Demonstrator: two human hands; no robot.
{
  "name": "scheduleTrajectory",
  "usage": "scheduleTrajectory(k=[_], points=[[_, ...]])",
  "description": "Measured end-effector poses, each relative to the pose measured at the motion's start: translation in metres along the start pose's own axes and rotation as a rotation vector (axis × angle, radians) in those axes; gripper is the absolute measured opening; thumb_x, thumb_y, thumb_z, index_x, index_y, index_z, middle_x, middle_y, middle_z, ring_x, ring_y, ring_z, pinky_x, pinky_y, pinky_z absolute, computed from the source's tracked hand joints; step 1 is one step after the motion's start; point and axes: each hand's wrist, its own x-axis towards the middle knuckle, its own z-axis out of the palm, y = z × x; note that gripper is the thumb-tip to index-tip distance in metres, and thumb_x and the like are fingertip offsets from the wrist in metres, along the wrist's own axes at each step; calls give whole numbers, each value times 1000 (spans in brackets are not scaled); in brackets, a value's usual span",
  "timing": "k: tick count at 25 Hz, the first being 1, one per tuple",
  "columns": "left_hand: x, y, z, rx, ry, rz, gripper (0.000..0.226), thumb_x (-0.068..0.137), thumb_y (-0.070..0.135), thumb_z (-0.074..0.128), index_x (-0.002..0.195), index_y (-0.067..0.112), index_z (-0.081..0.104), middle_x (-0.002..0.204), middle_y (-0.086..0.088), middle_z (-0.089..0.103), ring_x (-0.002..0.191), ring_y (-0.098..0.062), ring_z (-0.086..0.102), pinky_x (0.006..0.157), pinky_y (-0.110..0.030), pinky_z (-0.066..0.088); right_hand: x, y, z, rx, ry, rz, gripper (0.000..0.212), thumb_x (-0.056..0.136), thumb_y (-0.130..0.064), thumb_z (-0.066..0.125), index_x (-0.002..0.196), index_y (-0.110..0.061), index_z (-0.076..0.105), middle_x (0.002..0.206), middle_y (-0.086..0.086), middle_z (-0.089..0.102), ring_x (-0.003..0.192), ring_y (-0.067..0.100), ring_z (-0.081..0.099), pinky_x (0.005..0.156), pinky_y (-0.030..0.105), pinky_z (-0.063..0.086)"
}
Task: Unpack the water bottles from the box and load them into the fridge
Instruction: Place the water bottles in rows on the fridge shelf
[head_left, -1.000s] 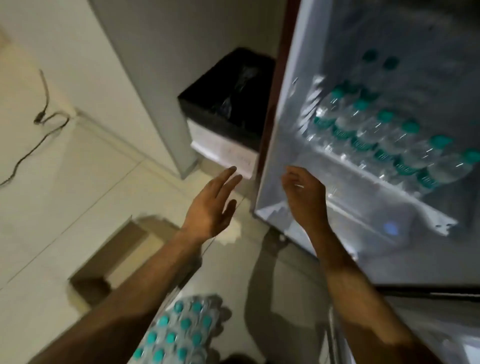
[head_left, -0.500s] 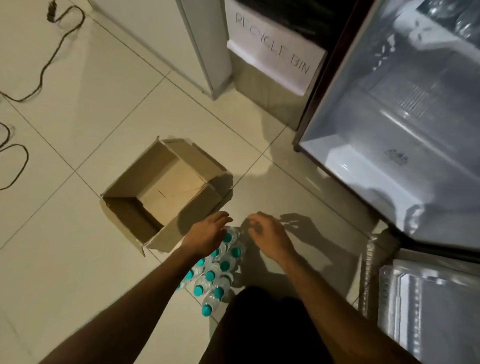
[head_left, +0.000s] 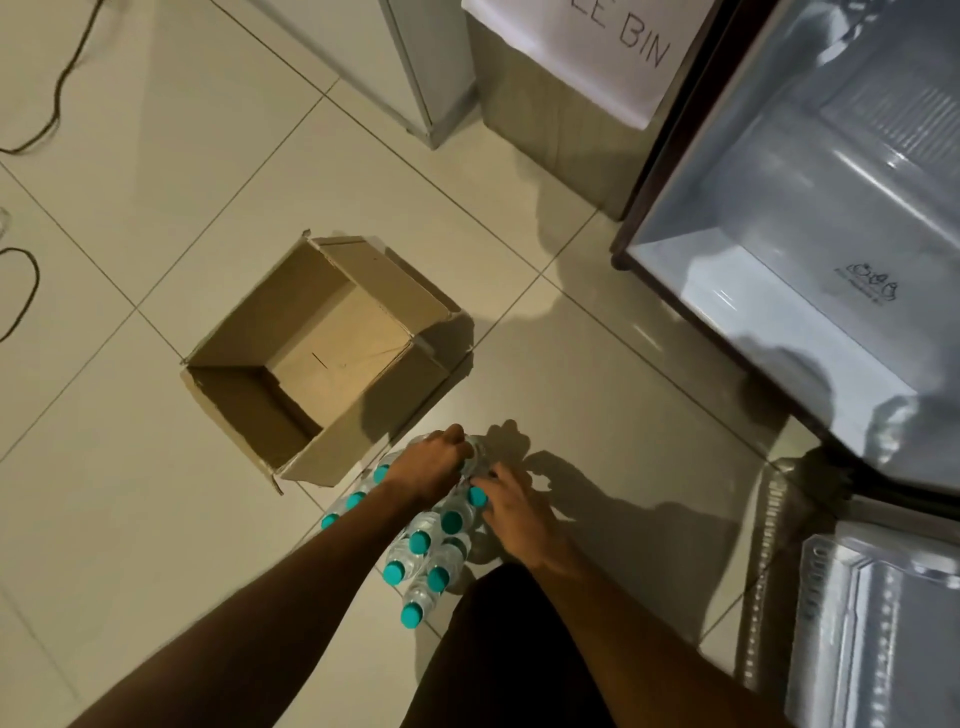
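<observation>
Clear plastic water bottles with teal caps (head_left: 415, 543) stand clustered on the pale tiled floor (head_left: 156, 156), just near-right of the open, empty brown cardboard box (head_left: 317, 358). Left hand (head_left: 428, 467) curled down over the far bottles, fingers closed on one top. Right hand (head_left: 511, 512) half-curled, fingertips touching a teal cap at the cluster's right edge; grasp not clear. Open fridge (head_left: 779, 291) at right, its lower compartment lit. Bottles under the left forearm hidden. Paper sign on the far bin (head_left: 587, 47) cut off.
</observation>
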Motion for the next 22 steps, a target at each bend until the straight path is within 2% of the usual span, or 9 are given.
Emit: scheduleTrajectory(k=[3, 6, 9, 12, 14, 16, 19, 22], points=[[2, 6, -11, 10, 19, 14, 27, 100, 24, 50, 125, 18, 60, 123, -5, 54, 102, -20, 56, 84, -34, 55, -2, 3, -4, 0, 13, 13, 49, 97, -25, 60, 142, -30, 42, 144, -1, 44, 128, 18, 50, 103, 34, 47], [1, 21, -42, -14, 101, 84, 33, 102, 24, 47, 133, 17, 56, 128, -6, 53, 112, -20, 53, 90, -32, 52, -20, 4, -37, 151, 67, 103, 49, 98, -27, 59, 144, -25, 42, 153, -1, 37, 138, 18, 41, 109, 36, 42], [-3, 46, -92, 13, 224, 252, 37, 101, 26, 48, 137, 15, 51, 131, -9, 52, 115, -21, 52, 92, -34, 53, -58, 11, -99, 401, 150, 136, 35, 99, -25, 57, 133, -24, 46, 140, -4, 48, 121, 9, 50, 98, 26, 48], [-3, 78, -162, 2, 402, 419, 32, 101, 27, 44, 127, 12, 55, 118, -10, 56, 103, -21, 54, 83, -38, 55, -101, 14, -175, 575, 320, 110, 29, 99, -20, 58, 126, -20, 48, 128, -3, 51, 115, 9, 53, 88, 19, 53], [4, 103, -215, 30, 491, 537, 29, 102, 24, 43, 124, 10, 56, 116, -11, 55, 100, -21, 52, 84, -37, 52, -123, 12, -224, 647, 462, 92, 28, 98, -23, 59, 124, -22, 50, 124, -2, 54, 112, 10, 56, 81, 11, 49], [12, 132, -271, 69, 583, 661, 28, 101, 21, 49, 122, 6, 59, 116, -13, 57, 99, -24, 55, 85, -34, 52, -141, 7, -273, 688, 610, 64, 24, 98, -30, 58, 121, -27, 52, 119, -3, 58, 106, 2, 58, 77, 8, 48], [20, 181, -359, 155, 696, 779, 33, 92, 14, 67, 123, 5, 61, 120, -15, 60, 103, -28, 61, 85, -37, 59, -166, -3, -342, 752, 794, 18, 22, 100, -27, 56, 122, -27, 55, 115, -8, 60, 104, 1, 61, 76, 12, 50], [25, 220, -440, 305, 875, 946, 37, 91, 16, 67, 125, 4, 62, 114, -15, 62, 100, -29, 62, 82, -39, 58, -185, -12, -392, 761, 972, -62, 26, 102, -28, 53, 127, -23, 57, 119, -13, 62, 106, -6, 59, 82, 11, 48]])
